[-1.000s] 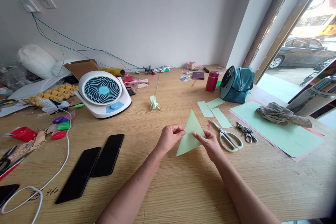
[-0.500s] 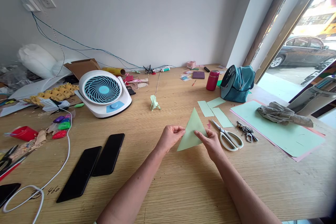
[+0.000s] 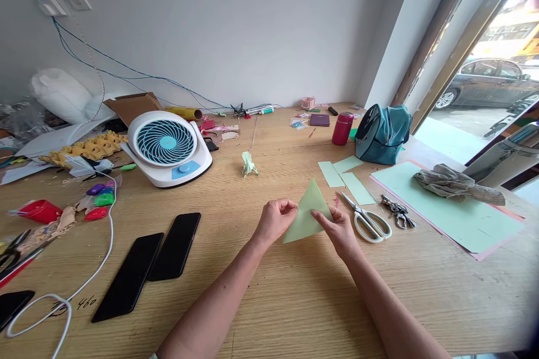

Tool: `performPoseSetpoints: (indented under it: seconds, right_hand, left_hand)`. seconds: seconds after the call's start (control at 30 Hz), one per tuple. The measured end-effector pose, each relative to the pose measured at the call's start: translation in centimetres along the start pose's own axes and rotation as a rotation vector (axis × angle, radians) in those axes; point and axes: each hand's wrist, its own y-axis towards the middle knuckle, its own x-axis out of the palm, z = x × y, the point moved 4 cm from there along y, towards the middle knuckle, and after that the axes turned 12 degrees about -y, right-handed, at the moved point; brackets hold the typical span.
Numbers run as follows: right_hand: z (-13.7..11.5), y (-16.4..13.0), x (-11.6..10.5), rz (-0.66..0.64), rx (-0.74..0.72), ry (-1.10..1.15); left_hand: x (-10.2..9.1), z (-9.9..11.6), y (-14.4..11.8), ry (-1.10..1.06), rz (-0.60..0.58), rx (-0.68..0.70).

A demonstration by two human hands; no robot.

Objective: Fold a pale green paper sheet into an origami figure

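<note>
A light green sheet of paper (image 3: 309, 214), folded into a triangle with its tip pointing away from me, is held between both hands above the table. My left hand (image 3: 275, 219) pinches its left edge with thumb and fingertips. On the right side, my right hand (image 3: 338, 227) grips the paper, thumb on top and fingers behind it. White-handled scissors (image 3: 367, 221) lie just right of that hand. Beyond the paper are several cut green paper strips (image 3: 357, 188), and a small folded green paper figure (image 3: 248, 164) stands farther back.
A white fan (image 3: 168, 148) and two black phones (image 3: 174, 247) are on the left. Keys (image 3: 398, 212), a red flask (image 3: 342, 128), a teal bag (image 3: 383, 134) and large green sheets (image 3: 446, 207) with a crumpled grey cloth (image 3: 457, 184) are to the right.
The triangle's upper tip has dipped slightly toward me. Both hands keep their hold on the paper and have hardly moved.
</note>
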Motion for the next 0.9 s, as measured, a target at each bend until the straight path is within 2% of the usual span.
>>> performPoseSetpoints:
  seconds: [0.17,0.3,0.47,0.6,0.73,0.9]
  right_hand:
    - [0.05,0.01,0.06,-0.008,-0.02,-0.018]
    - [0.06,-0.02,0.11,-0.004,-0.03,-0.034]
    - [-0.22,-0.2,0.27,-0.014,-0.083,-0.089]
    - [-0.54,-0.24,0.26,0.012,-0.112,-0.146]
    - [-0.72,-0.23,0.32,0.029,-0.146,-0.168]
    - [-0.43,-0.24,0.45,0.011,-0.149,-0.157]
  left_hand:
    - [-0.03,-0.09,-0.09,-0.085,0.019,-0.072]
    - [0.02,0.09,-0.09,-0.075,0.015,-0.057]
    - [-0.17,-0.19,0.07,-0.081,0.071,-0.069]
    - [0.03,-0.48,0.07,-0.127,0.038,-0.11]
    - [0.03,-0.4,-0.05,-0.114,0.046,-0.095]
    - [0.23,-0.33,-0.19,-0.164,0.024,-0.13]
